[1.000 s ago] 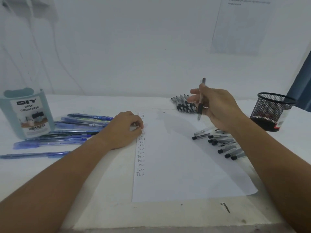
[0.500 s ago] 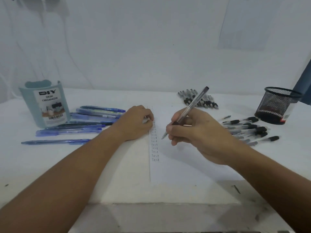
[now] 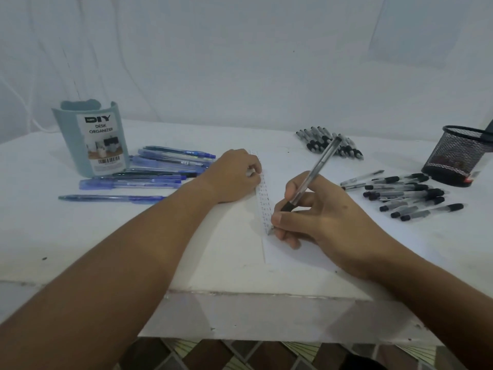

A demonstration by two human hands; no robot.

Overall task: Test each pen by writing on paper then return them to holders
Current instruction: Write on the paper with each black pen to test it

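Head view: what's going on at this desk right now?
A person is testing pens. The right hand grips a black pen, its tip down on the paper at the bottom of a column of "Test" words. The left hand rests on the paper's left edge. Blue pens lie beside the teal organizer; more black pens lie near the mesh cup.

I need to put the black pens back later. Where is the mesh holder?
The black mesh holder stands at the table's far right, just behind the loose black pens.
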